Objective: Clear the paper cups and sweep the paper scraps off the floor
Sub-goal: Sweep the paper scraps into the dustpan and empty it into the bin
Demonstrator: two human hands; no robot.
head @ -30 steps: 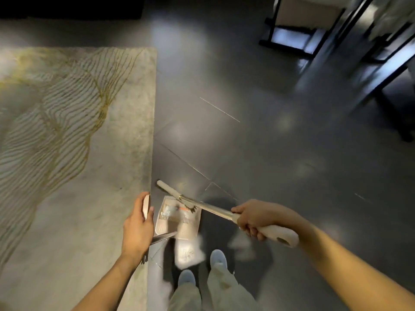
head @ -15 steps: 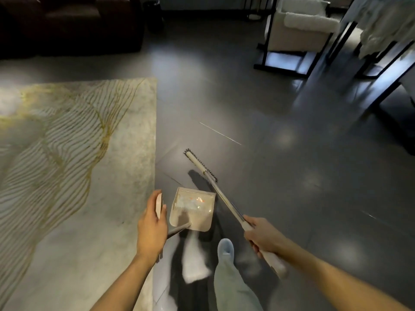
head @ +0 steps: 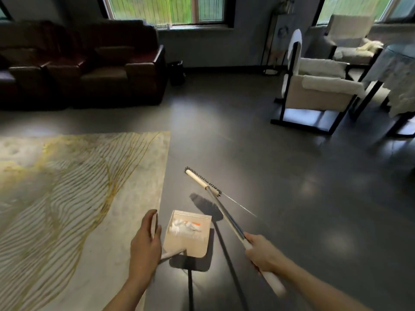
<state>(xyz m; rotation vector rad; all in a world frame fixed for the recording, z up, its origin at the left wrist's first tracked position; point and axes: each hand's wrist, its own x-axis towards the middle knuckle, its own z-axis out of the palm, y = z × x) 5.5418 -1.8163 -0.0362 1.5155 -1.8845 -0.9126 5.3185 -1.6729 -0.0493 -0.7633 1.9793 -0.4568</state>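
The scraps [head: 185, 226] lie in the dustpan [head: 187, 245], just right of the rug [head: 78, 198]. The broom [head: 228, 215] reaches beyond it on the right (its shadow between them). Sofa [head: 89, 63] behind the rug; chair [head: 318, 90] far right.

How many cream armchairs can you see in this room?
2: near armchair at right, beside the table; far armchair behind it, by the right window. Others may be hidden off-frame.

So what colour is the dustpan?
Beige; the dustpan shows best in the head view.
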